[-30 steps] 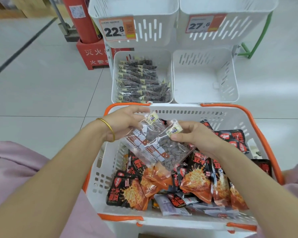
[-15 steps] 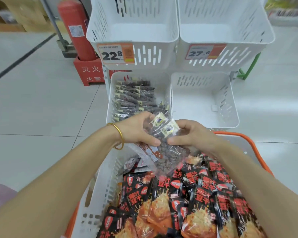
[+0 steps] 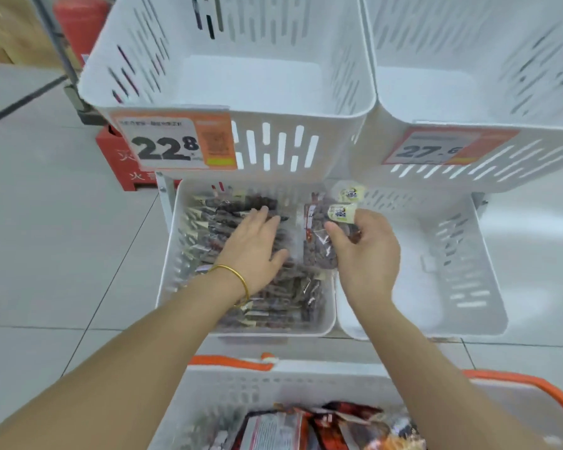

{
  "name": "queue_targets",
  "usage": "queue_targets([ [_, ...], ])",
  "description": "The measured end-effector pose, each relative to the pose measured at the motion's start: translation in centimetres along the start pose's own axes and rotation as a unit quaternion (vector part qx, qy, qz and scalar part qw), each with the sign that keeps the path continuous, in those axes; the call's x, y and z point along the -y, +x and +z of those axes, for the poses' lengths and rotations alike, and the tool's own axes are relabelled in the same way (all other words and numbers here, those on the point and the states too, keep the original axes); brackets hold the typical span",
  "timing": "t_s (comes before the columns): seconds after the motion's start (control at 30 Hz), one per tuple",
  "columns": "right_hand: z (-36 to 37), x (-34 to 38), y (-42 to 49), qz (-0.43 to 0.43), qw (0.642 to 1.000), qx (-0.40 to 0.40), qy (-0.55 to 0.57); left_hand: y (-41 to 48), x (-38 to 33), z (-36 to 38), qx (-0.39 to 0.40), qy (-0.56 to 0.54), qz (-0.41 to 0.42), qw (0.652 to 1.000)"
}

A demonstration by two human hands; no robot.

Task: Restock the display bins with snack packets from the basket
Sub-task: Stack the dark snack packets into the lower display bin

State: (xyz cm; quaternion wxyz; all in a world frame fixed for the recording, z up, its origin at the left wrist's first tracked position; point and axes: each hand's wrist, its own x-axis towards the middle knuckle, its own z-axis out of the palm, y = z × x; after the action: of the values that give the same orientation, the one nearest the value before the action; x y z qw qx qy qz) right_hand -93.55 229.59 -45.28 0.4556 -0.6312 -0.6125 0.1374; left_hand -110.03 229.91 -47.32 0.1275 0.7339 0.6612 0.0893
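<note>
Right hand [image 3: 368,251] pinches snack packets [image 3: 319,246] between thumb and curled fingers [image 3: 366,222]. Just left of that grip, left hand [image 3: 254,245] lies flat, palm down.

"22.8" is printed on the orange price tag [image 3: 173,142] of the upper left bin [image 3: 306,147]. "27.6" is read, blurred, on the second tag [image 3: 442,146] of the upper right bin [image 3: 533,157]. "火" is marked on the red stand [image 3: 111,151].
</note>
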Motion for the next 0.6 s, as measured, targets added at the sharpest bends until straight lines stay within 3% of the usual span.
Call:
queue_targets([
  [0.27, 6.0, -1.3, 1.7, -0.137, 0.964, -0.083, -0.212, 1.5, 1.3, 3.5, 0.004, 0.141, 0.002, 0.990],
  [0.43, 7.9, -2.5, 1.7, -0.150, 0.930, -0.020, -0.334, 1.5, 1.7, 4.1, -0.023, 0.130, 0.006, 0.991],
  [0.6, 7.5, -2.8, 1.8, -0.139, 0.942, 0.094, -0.292, 1.5, 1.5, 4.3, -0.036, 0.129, 0.009, 0.991],
])
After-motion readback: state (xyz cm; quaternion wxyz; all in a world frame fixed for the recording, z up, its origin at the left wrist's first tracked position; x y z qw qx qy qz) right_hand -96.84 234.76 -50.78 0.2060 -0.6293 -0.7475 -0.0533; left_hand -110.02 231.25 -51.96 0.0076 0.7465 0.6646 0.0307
